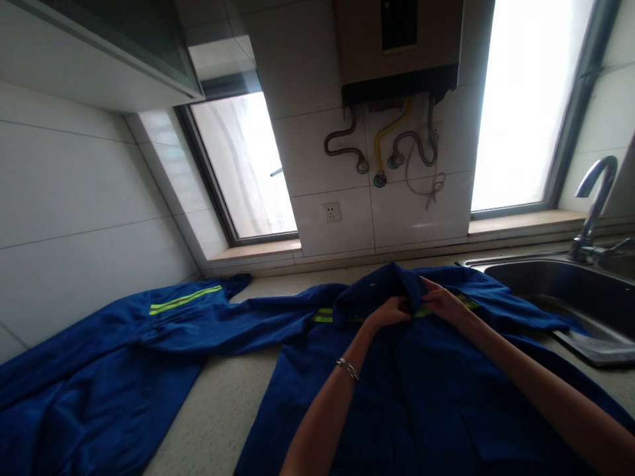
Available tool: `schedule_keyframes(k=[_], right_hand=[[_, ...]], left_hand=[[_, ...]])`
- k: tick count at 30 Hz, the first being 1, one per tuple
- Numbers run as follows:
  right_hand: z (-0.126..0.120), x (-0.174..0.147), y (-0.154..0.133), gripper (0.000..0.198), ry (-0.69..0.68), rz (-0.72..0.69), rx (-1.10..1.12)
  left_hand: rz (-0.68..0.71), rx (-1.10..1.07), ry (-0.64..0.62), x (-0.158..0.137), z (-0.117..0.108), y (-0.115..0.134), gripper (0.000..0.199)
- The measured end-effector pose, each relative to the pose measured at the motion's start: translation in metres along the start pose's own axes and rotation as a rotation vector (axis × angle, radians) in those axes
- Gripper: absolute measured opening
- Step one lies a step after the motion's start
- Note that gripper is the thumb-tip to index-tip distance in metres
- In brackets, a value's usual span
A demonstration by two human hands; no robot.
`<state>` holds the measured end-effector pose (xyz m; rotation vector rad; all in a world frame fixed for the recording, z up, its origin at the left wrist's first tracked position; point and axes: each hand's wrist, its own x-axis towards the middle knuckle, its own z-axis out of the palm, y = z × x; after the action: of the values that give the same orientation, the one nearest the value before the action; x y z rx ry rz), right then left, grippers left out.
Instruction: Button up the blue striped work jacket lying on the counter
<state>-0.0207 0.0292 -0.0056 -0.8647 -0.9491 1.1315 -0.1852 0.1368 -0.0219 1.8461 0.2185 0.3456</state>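
Note:
A blue work jacket (347,390) with yellow-green stripes lies spread over the counter in front of me. At its collar (372,287), my left hand (389,314) has its fingers closed on the cloth, partly hidden in the fold. My right hand (439,299) pinches the collar's right edge, close beside the left. The collar stands raised between the two hands. One sleeve reaches left across the counter; the other lies toward the sink. A metal bracelet (347,369) circles my left wrist.
Another blue garment (99,370) with yellow-green stripes lies at the left. The sink (520,268) with its faucet (595,198) is at the right, touched by the jacket's sleeve. A water heater (401,46) with pipes hangs on the tiled wall between two windows. The pale counter (218,403) shows between the garments.

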Motion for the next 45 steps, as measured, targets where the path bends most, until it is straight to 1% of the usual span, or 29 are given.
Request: schedule_keyframes(k=[2, 4, 5, 6, 8, 10, 13, 15, 17, 19, 21, 22, 23, 24, 26, 27, 28, 29, 31, 32, 34, 36, 38, 42, 45], right_hand=[[0.003, 0.0, 0.0, 0.053, 0.004, 0.018, 0.019], [0.003, 0.001, 0.001, 0.042, 0.041, 0.06, -0.003], [0.003, 0.002, 0.001, 0.035, 0.067, 0.081, -0.019], [0.002, 0.003, 0.002, 0.029, 0.093, 0.099, -0.038], [-0.002, 0.005, 0.003, 0.026, 0.136, 0.118, -0.08], [-0.008, 0.006, 0.002, 0.026, 0.14, 0.15, -0.129], [-0.017, 0.004, -0.005, 0.027, 0.088, 0.23, -0.209], [-0.023, 0.002, -0.01, 0.027, 0.048, 0.272, -0.26], [-0.027, 0.0, -0.014, 0.029, 0.026, 0.296, -0.307], [-0.03, -0.001, -0.016, 0.03, 0.004, 0.306, -0.367], [-0.032, -0.001, -0.018, 0.033, 0.038, 0.28, -0.47], [-0.032, 0.0, -0.019, 0.035, 0.086, 0.238, -0.554], [-0.032, 0.001, -0.021, 0.038, 0.154, 0.166, -0.66], [-0.029, 0.002, -0.022, 0.039, 0.229, 0.065, -0.784], [-0.019, 0.003, -0.025, 0.039, 0.347, -0.179, -1.053], [-0.011, 0.003, -0.027, 0.039, 0.373, -0.283, -1.191], [-0.001, 0.003, -0.028, 0.039, 0.382, -0.354, -1.325], [0.01, 0.003, -0.028, 0.041, 0.372, -0.387, -1.451], [0.034, 0.004, -0.028, 0.047, 0.327, -0.379, -1.674], [0.045, 0.004, -0.027, 0.05, 0.3, -0.354, -1.772], [0.061, 0.008, -0.025, 0.047, 0.237, -0.293, -1.937], [0.066, 0.013, -0.027, 0.033, 0.175, -0.24, -2.034], [0.062, 0.019, -0.032, 0.024, 0.113, -0.211, -2.064], [0.042, 0.022, -0.05, 0.02, 0.032, -0.187, -2.052], [0.039, 0.017, -0.059, 0.022, 0.017, -0.193, -2.057]], left_hand=[[0.047, -0.258, 0.1, 0.001, 0.001, 0.006, 0.053], [0.11, -0.493, 0.197, 0.003, 0.004, 0.015, 0.046], [0.122, -0.561, 0.237, 0.005, 0.007, 0.018, 0.04], [0.115, -0.585, 0.279, 0.008, 0.01, 0.02, 0.037], [0.066, -0.512, 0.367, 0.012, 0.018, 0.019, 0.032], [0.018, -0.36, 0.466, 0.015, 0.025, 0.014, 0.026], [-0.033, -0.147, 0.616, 0.019, 0.03, 0.008, 0.018], [-0.056, -0.021, 0.682, 0.02, 0.032, 0.007, 0.016], [-0.06, 0.109, 0.713, 0.019, 0.036, 0.009, 0.016], [-0.054, 0.227, 0.717, 0.015, 0.04, 0.012, 0.02], [-0.05, 0.317, 0.672, 0.007, 0.042, 0.019, 0.026], [-0.05, 0.36, 0.635, 0.001, 0.041, 0.025, 0.028], [-0.05, 0.412, 0.601, -0.005, 0.037, 0.031, 0.029], [-0.048, 0.481, 0.582, -0.013, 0.032, 0.039, 0.028], [-0.048, 0.684, 0.591, -0.029, 0.015, 0.055, 0.022], [-0.056, 0.808, 0.606, -0.037, 0.004, 0.063, 0.019], [-0.079, 0.933, 0.614, -0.045, -0.007, 0.07, 0.02], [-0.124, 1.047, 0.607, -0.053, -0.019, 0.076, 0.026], [-0.279, 1.205, 0.521, -0.066, -0.04, 0.081, 0.04], [-0.362, 1.242, 0.464, -0.071, -0.049, 0.08, 0.042], [-0.478, 1.257, 0.369, -0.079, -0.066, 0.076, 0.032], [-0.497, 1.25, 0.347, -0.084, -0.079, 0.071, 0.023], [-0.487, 1.252, 0.377, -0.088, -0.091, 0.067, 0.025], [-0.468, 1.251, 0.473, -0.091, -0.11, 0.069, 0.037], [-0.455, 1.215, 0.515, -0.083, -0.118, 0.072, 0.035]])
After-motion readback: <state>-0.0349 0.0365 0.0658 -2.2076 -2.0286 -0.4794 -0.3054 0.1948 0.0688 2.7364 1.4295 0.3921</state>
